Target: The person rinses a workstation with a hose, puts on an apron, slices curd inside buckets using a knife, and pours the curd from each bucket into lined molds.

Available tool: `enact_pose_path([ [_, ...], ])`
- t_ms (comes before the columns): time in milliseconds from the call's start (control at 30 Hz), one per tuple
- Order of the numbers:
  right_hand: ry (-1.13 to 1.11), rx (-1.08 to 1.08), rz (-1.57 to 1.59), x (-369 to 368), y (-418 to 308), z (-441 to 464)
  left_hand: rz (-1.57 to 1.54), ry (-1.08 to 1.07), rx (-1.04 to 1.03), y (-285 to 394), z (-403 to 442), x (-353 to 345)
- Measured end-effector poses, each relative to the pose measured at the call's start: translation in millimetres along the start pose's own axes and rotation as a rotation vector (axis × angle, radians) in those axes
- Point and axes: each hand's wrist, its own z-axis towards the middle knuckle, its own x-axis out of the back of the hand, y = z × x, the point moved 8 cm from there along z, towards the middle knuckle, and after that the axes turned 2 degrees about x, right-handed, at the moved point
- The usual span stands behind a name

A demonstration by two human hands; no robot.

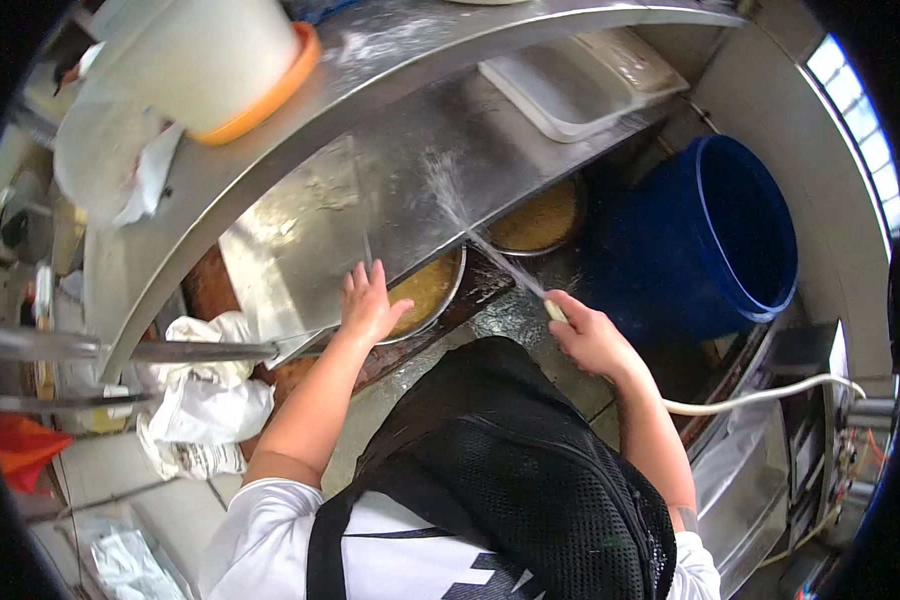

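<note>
My right hand (pixel 592 338) is closed around the end of a pale hose (pixel 760 395), which trails off to the right. A jet of water (pixel 505 262) leaves the hose and splashes on the lower metal shelf (pixel 410 190). My left hand (pixel 368 308) is open, its fingers spread at the front edge of that shelf; whether it touches the metal I cannot tell. Beneath the edge, beside my left hand, is a round metal bowl (pixel 462 285) with something yellowish in it. A second round bowl (pixel 576 232) with brownish contents stands farther right under the shelf.
A large blue barrel (pixel 660 250) stands on the right. White plastic trays (pixel 568 132) sit at the shelf's far end. On the upper metal counter (pixel 370 85) is a white tub with an orange rim (pixel 255 110). White sacks (pixel 205 405) lie at lower left on the tiled floor.
</note>
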Motion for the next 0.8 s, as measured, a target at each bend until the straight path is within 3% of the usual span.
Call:
enact_pose_path([
  [67, -0.072, -0.119, 0.052, 20.3, 0.3, -23.3, 0.093, -0.005, 0.098, -8.4, -34.7, -16.4],
  [100, -0.045, -0.016, 0.116, -13.3, -34.2, 17.9, 0.177, 0.084, 0.123, -73.5, -17.1, 35.0],
  [233, -0.09, 0.072, -0.037, -8.6, -46.3, -0.5, 0.185, 0.162, 0.194, -104.3, -20.3, -6.1],
  [300, -0.118, 0.152, -0.033, -17.1, -55.3, 0.9, 0.186, 0.152, 0.135, -106.3, -6.7, -11.8],
  [367, -0.134, 0.243, -0.049, -32.2, -61.1, 3.2, 0.301, 0.344, 0.042, -124.1, 13.5, -35.2],
  [467, -0.214, 0.132, -0.152, -42.5, -78.7, -6.5, 0.238, 0.279, 0.028, -87.7, -1.7, -10.9],
  [567, -0.169, 0.185, -0.203, -52.0, -78.3, -2.7, 0.165, 0.299, -0.063, -62.7, 6.9, -7.6],
  [633, -0.161, 0.197, -0.198, -49.8, -82.5, -3.2, 0.229, 0.459, -0.192, -36.6, 10.2, -5.2],
  [800, -0.13, 0.19, -0.225, -47.1, -86.1, -3.9, 0.114, 0.416, -0.245, 17.1, 40.1, -6.5],
])
